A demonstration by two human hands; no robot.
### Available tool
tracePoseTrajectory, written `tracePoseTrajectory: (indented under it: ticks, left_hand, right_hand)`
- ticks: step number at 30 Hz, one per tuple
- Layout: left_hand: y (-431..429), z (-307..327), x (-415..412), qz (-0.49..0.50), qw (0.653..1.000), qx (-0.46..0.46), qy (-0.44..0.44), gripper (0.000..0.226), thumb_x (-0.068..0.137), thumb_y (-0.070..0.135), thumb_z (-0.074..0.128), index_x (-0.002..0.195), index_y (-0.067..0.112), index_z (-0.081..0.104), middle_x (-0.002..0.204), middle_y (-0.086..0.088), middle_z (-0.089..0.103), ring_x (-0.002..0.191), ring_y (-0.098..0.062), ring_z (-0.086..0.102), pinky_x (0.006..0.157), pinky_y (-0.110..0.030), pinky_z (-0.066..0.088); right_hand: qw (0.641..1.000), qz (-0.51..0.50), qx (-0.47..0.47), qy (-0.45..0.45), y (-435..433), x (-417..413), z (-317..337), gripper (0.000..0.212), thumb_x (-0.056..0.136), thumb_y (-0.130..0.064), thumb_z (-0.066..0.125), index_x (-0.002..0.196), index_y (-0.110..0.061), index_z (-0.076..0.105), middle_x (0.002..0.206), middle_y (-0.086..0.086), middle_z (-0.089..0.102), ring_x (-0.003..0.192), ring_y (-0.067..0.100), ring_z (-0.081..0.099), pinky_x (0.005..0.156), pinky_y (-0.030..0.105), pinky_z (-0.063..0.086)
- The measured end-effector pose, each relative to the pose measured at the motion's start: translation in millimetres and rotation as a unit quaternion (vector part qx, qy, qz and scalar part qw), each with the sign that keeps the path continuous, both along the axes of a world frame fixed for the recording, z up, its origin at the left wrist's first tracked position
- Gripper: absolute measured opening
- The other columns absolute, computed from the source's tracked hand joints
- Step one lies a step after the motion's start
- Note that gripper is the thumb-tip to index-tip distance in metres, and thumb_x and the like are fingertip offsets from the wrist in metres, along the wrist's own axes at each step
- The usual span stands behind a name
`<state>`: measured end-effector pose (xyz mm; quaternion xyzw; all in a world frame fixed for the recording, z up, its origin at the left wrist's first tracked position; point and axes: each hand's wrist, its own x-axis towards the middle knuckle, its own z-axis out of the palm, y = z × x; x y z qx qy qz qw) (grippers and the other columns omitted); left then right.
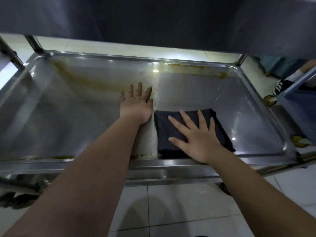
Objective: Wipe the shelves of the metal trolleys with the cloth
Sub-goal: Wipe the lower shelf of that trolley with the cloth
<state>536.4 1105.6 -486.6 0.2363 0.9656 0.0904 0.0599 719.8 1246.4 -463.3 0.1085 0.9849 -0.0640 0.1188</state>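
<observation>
A steel trolley shelf (68, 117) with a raised rim fills the head view, under an upper shelf (153, 17). Yellow-brown grime runs along its far edge (196, 69) and across the left half. A folded dark cloth (171, 130) lies flat on the shelf, right of centre near the front rim. My right hand (196, 135) presses flat on the cloth, fingers spread. My left hand (136, 103) rests palm down on the bare metal just left of the cloth, fingers apart, holding nothing.
Trolley posts (35, 43) rise at the back corners. Another trolley with yellow castors (270, 100) stands at the right, where a person's shoe (282, 86) shows. White floor tiles (171, 211) lie below the front rim.
</observation>
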Motion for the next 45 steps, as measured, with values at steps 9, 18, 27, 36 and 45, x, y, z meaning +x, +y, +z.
tracePoseTrajectory:
  ticks: [9,18,27,36,45]
  left_hand:
    - [-51,26,-11,-0.033,0.996,0.071,-0.029,0.052,0.106,0.037,0.026,0.158,0.034,0.016,0.167,0.000,-0.003,0.153,-0.022,-0.007,0.123,-0.040,0.000]
    - [-131,7,-31,0.013,0.999,-0.048,-0.003,0.055,0.102,0.058,0.018,0.155,0.049,0.005,0.167,0.008,-0.004,0.153,-0.024,-0.009,0.120,-0.053,-0.006]
    - [-130,2,-36,0.012,0.999,-0.030,0.010,0.054,0.104,0.052,0.019,0.156,0.046,0.007,0.167,0.004,0.000,0.153,-0.026,-0.001,0.121,-0.053,-0.003]
    - [-127,-5,-37,0.009,0.999,-0.036,0.023,0.053,0.104,0.051,0.017,0.155,0.046,0.005,0.167,0.005,-0.003,0.153,-0.026,-0.003,0.121,-0.055,-0.002]
    - [-129,-4,-38,0.007,0.999,-0.012,0.031,0.055,0.103,0.051,0.019,0.156,0.044,0.008,0.167,0.005,0.001,0.153,-0.025,-0.001,0.121,-0.055,-0.002]
  right_hand:
    - [1.000,-0.014,0.006,-0.025,-7,11,-1,0.067,0.084,-0.082,0.016,0.140,-0.066,-0.016,0.158,-0.023,-0.025,0.147,0.033,-0.025,0.115,0.060,-0.017]
    - [0.997,-0.039,-0.002,-0.059,-18,8,3,0.072,0.065,-0.089,0.002,0.129,-0.071,-0.027,0.157,-0.020,-0.030,0.146,0.035,-0.027,0.114,0.063,-0.017]
    - [1.000,-0.016,-0.008,-0.002,-111,-54,-9,0.078,0.074,-0.094,0.010,0.140,-0.065,-0.020,0.159,-0.015,-0.028,0.142,0.045,-0.029,0.105,0.072,-0.019]
    - [0.995,-0.093,-0.006,0.022,-52,-219,-9,0.080,0.078,-0.091,0.020,0.148,-0.060,-0.001,0.165,-0.008,-0.011,0.145,0.049,-0.016,0.104,0.077,-0.012]
    - [1.000,-0.020,-0.014,-0.012,-75,-126,-2,0.073,0.082,-0.086,0.015,0.145,-0.061,-0.010,0.163,-0.013,-0.019,0.146,0.042,-0.021,0.109,0.072,-0.012]
